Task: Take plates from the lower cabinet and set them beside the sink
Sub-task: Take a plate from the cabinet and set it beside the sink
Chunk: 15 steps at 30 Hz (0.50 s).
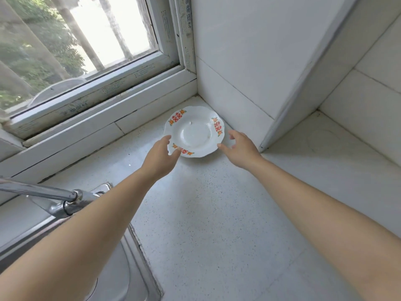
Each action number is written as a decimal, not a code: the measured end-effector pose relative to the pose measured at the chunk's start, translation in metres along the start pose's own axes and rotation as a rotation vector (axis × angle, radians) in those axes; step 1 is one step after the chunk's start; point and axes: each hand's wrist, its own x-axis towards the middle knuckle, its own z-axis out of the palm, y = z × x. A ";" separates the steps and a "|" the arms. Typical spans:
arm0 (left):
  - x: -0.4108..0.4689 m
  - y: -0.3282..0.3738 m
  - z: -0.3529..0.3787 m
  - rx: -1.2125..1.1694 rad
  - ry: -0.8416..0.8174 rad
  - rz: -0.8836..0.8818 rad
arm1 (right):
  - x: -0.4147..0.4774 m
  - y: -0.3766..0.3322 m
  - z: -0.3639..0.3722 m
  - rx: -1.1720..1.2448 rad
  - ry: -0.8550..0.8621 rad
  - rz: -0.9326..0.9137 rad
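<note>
One plate [195,135] down on counter [206,203] by the sink [121,268], L hand [160,153] loose w/ fingertips touching its rim, R hand [240,146] spread open just beside it; more prob. still to fetch.

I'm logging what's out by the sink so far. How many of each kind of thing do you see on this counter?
White scalloped ceramic plate with red and orange print: 1
Chrome metal tap: 1
Stainless steel sink: 1
Total: 3
</note>
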 end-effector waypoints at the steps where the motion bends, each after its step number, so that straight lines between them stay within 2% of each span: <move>1: -0.012 0.004 0.000 0.014 0.005 0.030 | -0.011 -0.001 -0.004 -0.005 -0.014 -0.004; 6: -0.076 0.020 0.002 0.110 -0.017 0.140 | -0.077 0.002 -0.019 0.047 0.008 -0.049; 9: -0.115 0.033 0.008 0.062 0.014 0.158 | -0.124 0.009 -0.026 0.120 0.052 -0.074; 15: -0.163 0.049 0.016 -0.002 0.045 0.181 | -0.189 0.032 -0.024 0.298 0.081 0.074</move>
